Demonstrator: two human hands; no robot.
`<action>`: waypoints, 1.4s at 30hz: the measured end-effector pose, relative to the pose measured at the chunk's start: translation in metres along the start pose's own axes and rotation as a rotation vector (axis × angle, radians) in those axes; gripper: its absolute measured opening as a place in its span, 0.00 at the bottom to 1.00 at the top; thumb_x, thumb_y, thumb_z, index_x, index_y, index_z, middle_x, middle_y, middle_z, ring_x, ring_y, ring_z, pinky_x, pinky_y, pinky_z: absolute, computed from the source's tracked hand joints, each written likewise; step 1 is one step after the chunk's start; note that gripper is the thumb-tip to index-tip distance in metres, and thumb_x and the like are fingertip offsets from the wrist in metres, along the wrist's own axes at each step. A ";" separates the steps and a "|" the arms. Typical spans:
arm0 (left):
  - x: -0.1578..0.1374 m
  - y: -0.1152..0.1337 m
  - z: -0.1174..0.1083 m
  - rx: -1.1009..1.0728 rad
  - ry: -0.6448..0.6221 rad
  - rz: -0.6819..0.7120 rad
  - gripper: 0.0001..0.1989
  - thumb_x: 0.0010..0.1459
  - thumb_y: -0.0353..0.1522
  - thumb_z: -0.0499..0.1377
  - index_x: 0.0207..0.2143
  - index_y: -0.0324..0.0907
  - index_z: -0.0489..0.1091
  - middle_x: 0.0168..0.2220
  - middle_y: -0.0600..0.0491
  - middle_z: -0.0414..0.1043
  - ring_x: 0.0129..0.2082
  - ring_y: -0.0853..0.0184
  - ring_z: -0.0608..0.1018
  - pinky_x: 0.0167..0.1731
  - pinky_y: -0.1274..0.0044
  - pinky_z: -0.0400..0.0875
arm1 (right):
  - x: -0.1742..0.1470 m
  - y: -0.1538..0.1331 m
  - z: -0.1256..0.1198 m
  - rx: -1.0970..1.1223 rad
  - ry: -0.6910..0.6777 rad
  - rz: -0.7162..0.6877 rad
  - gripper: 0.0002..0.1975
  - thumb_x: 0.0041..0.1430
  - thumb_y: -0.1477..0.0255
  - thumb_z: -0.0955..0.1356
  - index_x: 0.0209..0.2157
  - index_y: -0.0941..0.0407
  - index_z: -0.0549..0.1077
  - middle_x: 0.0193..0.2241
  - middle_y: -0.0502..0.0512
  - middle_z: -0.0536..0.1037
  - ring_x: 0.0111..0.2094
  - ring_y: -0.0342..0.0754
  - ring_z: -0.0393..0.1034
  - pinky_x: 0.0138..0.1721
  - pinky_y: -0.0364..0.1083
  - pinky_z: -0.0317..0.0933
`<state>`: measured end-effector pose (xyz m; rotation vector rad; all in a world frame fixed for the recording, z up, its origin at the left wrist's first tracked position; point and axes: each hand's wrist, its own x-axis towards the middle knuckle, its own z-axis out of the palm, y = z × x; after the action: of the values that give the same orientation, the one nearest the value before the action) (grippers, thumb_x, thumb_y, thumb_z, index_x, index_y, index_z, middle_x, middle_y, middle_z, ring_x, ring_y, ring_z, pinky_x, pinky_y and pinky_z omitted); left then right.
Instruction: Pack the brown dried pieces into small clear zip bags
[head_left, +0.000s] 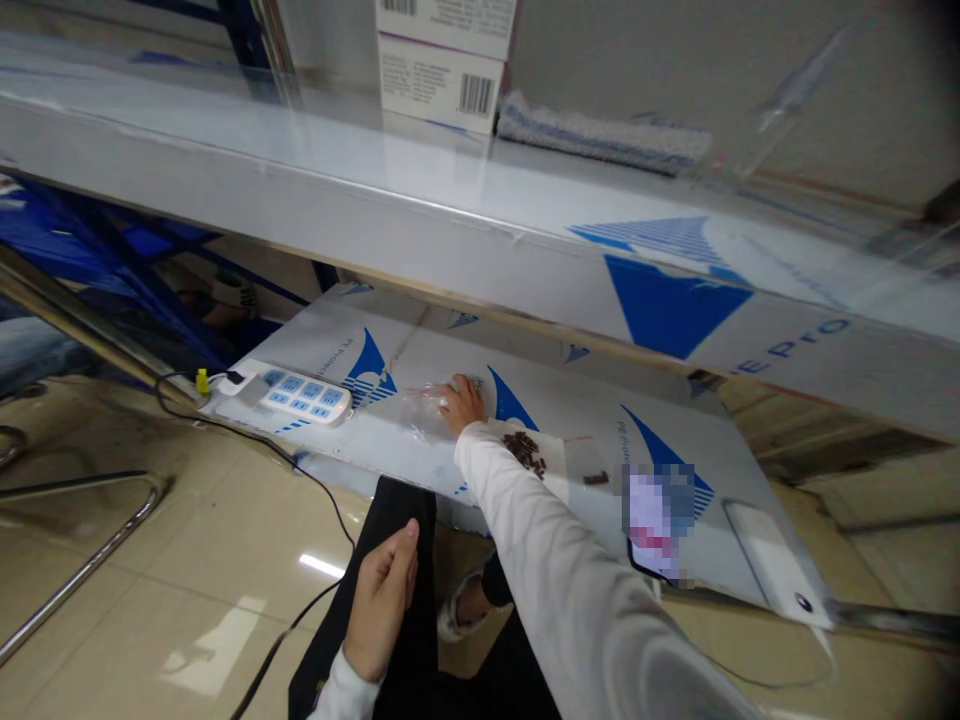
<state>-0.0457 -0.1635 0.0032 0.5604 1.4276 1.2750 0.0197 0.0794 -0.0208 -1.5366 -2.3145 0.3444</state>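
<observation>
right fingers [454, 393] touch a clear bag [423, 412], its length running leftward, but whether they grip is unclear.

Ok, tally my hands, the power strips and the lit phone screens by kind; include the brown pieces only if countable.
Hands: 2 (left hand, right hand)
Power strip: 1
Lit phone screen: 1
Total: 4
Brown pieces: too small and crowded to count, so left out.
</observation>
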 end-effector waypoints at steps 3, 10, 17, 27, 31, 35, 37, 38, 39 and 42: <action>-0.001 -0.004 -0.011 0.134 0.005 0.098 0.25 0.58 0.46 0.52 0.16 0.41 0.53 0.14 0.62 0.48 0.15 0.77 0.54 0.16 0.82 0.50 | 0.005 0.000 -0.004 -0.017 -0.015 0.027 0.06 0.52 0.77 0.69 0.34 0.57 0.76 0.51 0.62 0.69 0.51 0.55 0.61 0.48 0.52 0.58; 0.003 0.011 -0.012 0.373 0.080 0.375 0.10 0.54 0.39 0.59 0.30 0.41 0.68 0.23 0.58 0.65 0.23 0.72 0.66 0.25 0.81 0.62 | -0.058 -0.010 -0.066 0.070 0.010 -0.015 0.04 0.55 0.70 0.68 0.29 0.55 0.74 0.32 0.52 0.75 0.35 0.45 0.69 0.40 0.44 0.62; -0.015 0.041 0.027 0.378 -0.114 0.419 0.09 0.58 0.37 0.55 0.31 0.41 0.70 0.28 0.54 0.74 0.28 0.68 0.75 0.32 0.79 0.69 | -0.201 -0.035 -0.115 0.298 0.130 -0.043 0.04 0.58 0.74 0.66 0.34 0.54 0.74 0.33 0.54 0.73 0.36 0.48 0.70 0.40 0.46 0.65; -0.033 0.024 0.052 0.736 -0.218 0.458 0.07 0.54 0.35 0.58 0.28 0.43 0.73 0.26 0.53 0.77 0.27 0.64 0.79 0.30 0.77 0.71 | -0.266 -0.017 -0.119 0.335 0.089 0.122 0.12 0.61 0.76 0.62 0.41 0.52 0.75 0.36 0.55 0.75 0.38 0.49 0.71 0.42 0.48 0.66; -0.042 0.027 0.058 1.089 -0.335 0.633 0.08 0.56 0.32 0.54 0.27 0.43 0.71 0.26 0.51 0.75 0.27 0.63 0.77 0.29 0.75 0.67 | -0.263 -0.005 -0.120 0.274 0.028 0.060 0.12 0.59 0.79 0.64 0.36 0.53 0.77 0.38 0.54 0.77 0.40 0.50 0.71 0.43 0.48 0.64; -0.049 0.035 0.057 1.240 -0.415 0.771 0.07 0.55 0.31 0.54 0.25 0.43 0.66 0.24 0.52 0.72 0.26 0.63 0.75 0.28 0.73 0.65 | -0.255 0.005 -0.124 0.440 -0.108 -0.064 0.12 0.57 0.82 0.65 0.29 0.55 0.78 0.33 0.52 0.77 0.36 0.45 0.72 0.38 0.41 0.64; -0.049 0.040 0.052 1.195 -0.418 0.834 0.06 0.55 0.34 0.56 0.27 0.43 0.67 0.28 0.51 0.71 0.30 0.61 0.75 0.32 0.71 0.66 | -0.253 0.010 -0.126 0.490 -0.114 -0.009 0.07 0.55 0.79 0.68 0.27 0.55 0.78 0.27 0.50 0.75 0.30 0.44 0.70 0.32 0.40 0.62; -0.048 0.042 0.049 1.162 -0.416 0.862 0.08 0.53 0.38 0.59 0.32 0.43 0.68 0.32 0.49 0.72 0.34 0.59 0.75 0.35 0.70 0.67 | -0.253 0.011 -0.128 0.507 -0.103 0.033 0.03 0.52 0.75 0.71 0.27 0.55 0.78 0.25 0.49 0.74 0.28 0.43 0.69 0.29 0.40 0.61; -0.047 0.043 0.047 1.131 -0.417 0.886 0.16 0.49 0.41 0.62 0.38 0.42 0.68 0.38 0.47 0.72 0.40 0.57 0.74 0.39 0.68 0.67 | -0.253 0.013 -0.129 0.527 -0.096 0.072 0.03 0.50 0.71 0.73 0.29 0.55 0.79 0.24 0.49 0.73 0.26 0.43 0.68 0.28 0.40 0.60; -0.041 0.043 0.045 1.089 -0.480 0.927 0.47 0.35 0.47 0.69 0.57 0.42 0.57 0.54 0.41 0.64 0.53 0.50 0.67 0.51 0.62 0.62 | -0.255 0.016 -0.133 0.589 -0.118 0.114 0.15 0.46 0.63 0.74 0.37 0.53 0.79 0.23 0.48 0.71 0.24 0.43 0.65 0.25 0.40 0.58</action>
<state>-0.0053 -0.1680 0.0662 2.2850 1.3706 0.7641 0.1786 -0.1482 0.0569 -1.3644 -1.9491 1.0604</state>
